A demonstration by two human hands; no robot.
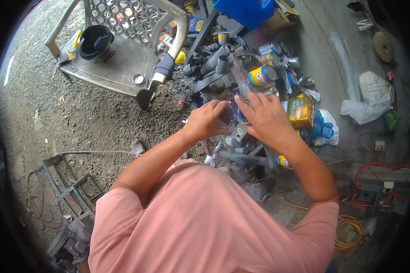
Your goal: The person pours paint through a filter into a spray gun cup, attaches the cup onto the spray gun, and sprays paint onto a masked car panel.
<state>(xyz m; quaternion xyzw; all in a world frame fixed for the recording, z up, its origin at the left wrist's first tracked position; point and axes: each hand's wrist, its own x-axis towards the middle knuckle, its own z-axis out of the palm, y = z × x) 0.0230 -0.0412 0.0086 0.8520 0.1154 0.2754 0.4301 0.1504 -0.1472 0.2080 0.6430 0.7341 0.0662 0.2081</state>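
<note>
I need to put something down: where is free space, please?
The chair seat, between the dark hollow object and the small round item; the grey floor, between the paint cans and the clear plastic strip. Crowded: around left hand and right hand.

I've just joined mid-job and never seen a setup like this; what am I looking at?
There's no machine here, just a person's bare left hand and right hand, with their pink shirt below. The single picture comes from a camera worn on their head, looking forward and down. The hands are close together above a cluttered pile with many cans, among them a yellow-and-blue can and a rectangular tin. The fingers hide much of what's between them, so I can't tell exactly what is held. A plastic chair stands at upper left, on gravelly ground.
</note>
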